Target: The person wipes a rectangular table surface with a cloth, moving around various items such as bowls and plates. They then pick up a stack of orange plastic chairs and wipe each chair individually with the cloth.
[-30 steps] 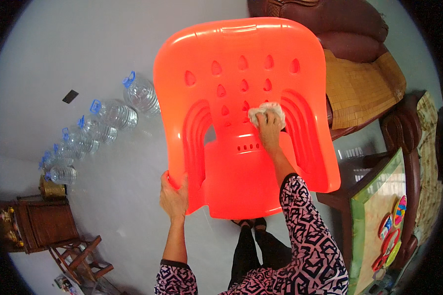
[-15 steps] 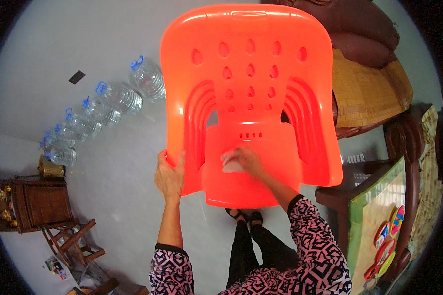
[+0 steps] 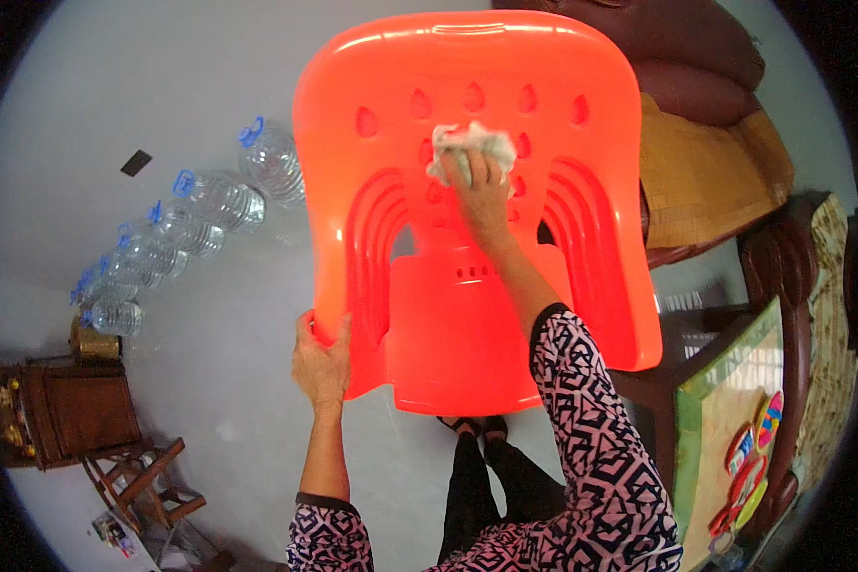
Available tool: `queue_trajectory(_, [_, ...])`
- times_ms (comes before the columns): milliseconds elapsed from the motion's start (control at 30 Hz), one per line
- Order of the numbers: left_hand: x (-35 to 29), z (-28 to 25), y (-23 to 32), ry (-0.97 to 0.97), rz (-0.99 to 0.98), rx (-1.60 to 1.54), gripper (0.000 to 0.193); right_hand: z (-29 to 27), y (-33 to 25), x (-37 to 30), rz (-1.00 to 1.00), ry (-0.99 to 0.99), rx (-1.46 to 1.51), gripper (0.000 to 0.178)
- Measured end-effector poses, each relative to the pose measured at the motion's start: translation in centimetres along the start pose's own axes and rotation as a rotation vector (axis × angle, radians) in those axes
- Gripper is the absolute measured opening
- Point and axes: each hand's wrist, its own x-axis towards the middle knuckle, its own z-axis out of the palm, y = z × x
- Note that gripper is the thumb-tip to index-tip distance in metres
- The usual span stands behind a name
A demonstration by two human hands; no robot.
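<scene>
A bright orange-red plastic armchair [image 3: 486,329] faces me, its seat near and its backrest farther off, with rows of drop-shaped dents across the back. My left hand [image 3: 321,360] is closed round the near end of the chair's left armrest. Against the middle of the backrest, my right hand [image 3: 481,195] presses a crumpled whitish cloth [image 3: 472,148]. The cloth covers some of the dents. My right forearm reaches over the seat.
Several large clear water bottles [image 3: 210,205] with blue handles line the left wall. A wooden cabinet [image 3: 81,410] and a wooden stool [image 3: 148,481] stand at left. On the right are a brown sofa [image 3: 696,95] and a green-edged table [image 3: 710,400] with colourful packages.
My right hand has moved away from me with the cloth, from the seat up to the backrest. My left hand keeps its hold on the armrest.
</scene>
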Motion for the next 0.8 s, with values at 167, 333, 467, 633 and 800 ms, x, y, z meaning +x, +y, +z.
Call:
queue_trajectory(167, [0.2,0.4,0.0,0.004,0.073,0.019,0.055,-2.1,4.8,-8.2,-0.047,-0.579,-0.072,0.032])
queue_trajectory(333, [1.2,-0.2,-0.8,-0.117,0.007,0.102,0.062,-12.5,9.2,-6.8,0.064,-0.578,-0.145,0.019])
queue_trajectory(467, [2.5,0.3,-3.2,-0.173,0.036,-0.055,0.065,-20.7,14.3,-1.9,0.381,-0.461,-0.219,0.048])
queue_trajectory(633, [3.2,1.1,-3.2,-0.368,0.026,-0.368,0.063,-21.2,18.8,-5.3,0.724,-0.832,-0.043,0.079])
queue_trajectory(800, [2.8,-0.1,-2.4,-0.393,-0.013,-0.437,0.060,-20.3,19.8,-6.6,0.993,-0.855,0.264,0.089])
